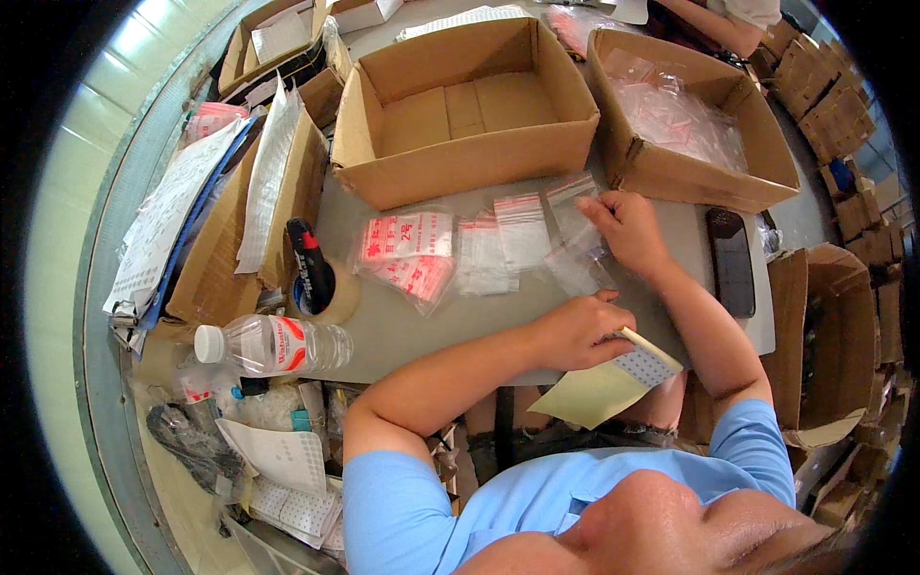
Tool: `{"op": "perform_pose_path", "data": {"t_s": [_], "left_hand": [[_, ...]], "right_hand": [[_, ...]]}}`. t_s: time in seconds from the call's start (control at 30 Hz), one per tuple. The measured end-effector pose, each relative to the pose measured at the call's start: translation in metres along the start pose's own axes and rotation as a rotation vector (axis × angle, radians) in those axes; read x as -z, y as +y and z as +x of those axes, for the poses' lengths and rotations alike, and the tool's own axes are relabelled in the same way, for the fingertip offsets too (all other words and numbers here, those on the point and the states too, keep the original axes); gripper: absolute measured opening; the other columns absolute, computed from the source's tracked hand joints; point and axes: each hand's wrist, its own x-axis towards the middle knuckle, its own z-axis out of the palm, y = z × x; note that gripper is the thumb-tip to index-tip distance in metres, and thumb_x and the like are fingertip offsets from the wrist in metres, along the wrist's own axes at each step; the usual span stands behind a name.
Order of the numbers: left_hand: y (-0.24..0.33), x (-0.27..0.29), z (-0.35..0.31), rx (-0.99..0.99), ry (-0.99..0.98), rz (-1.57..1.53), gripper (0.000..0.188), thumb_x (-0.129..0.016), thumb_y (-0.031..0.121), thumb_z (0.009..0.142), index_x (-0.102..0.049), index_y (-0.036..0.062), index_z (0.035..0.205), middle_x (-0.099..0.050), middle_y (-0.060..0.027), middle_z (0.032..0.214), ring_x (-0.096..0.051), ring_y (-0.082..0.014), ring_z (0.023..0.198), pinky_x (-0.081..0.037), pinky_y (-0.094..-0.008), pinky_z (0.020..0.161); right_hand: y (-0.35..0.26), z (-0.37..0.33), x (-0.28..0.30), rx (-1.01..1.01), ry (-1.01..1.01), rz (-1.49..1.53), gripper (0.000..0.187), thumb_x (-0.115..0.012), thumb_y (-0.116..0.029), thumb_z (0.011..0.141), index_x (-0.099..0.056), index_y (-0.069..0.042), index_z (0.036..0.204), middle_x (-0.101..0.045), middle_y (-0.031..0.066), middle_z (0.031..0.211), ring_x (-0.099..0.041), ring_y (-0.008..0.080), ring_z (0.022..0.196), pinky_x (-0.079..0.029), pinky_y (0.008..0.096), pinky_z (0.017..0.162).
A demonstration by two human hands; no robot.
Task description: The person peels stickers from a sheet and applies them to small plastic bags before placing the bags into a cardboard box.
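Note:
My left hand (586,331) is closed on a yellow-backed sheet of small round stickers (599,391), which hangs over the table's near edge. Further out, my right hand (628,228) has its thumb and forefinger together at the edge of a small clear zip bag (572,195). More clear bags lie beneath and beside that hand. To their left is a row of small zip bags with red-striped tops (520,230). Beyond the row lies a stack of clear bags with red print (406,251).
Across the table stand an open cardboard box (465,171) and a box of clear bags (700,182). A phone (731,264) lies at right. At left are a plastic bottle (278,345), a tape roll (335,295) holding a marker (309,264), and upright papers (177,230). Another person's arm (714,27) shows beyond.

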Motion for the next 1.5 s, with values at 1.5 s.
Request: {"op": "perform_pose_path", "data": {"t_s": [1.5], "left_hand": [[-0.004,0.013,0.001,0.253,0.210,0.251,0.021,-0.060,0.029,0.084,-0.062,0.0090,0.090,-0.063,-0.0066,0.072,-0.061,-0.0225,0.066,-0.001,-0.0645,0.102]], "right_hand": [[0.013,0.000,0.000,0.215,0.219,-0.115,0.025,-0.063,-0.010,0.079,-0.056,-0.005,0.103,-0.064,0.0161,0.088,-0.062,0.0337,0.079,-0.049,0.0411,0.073]]}}
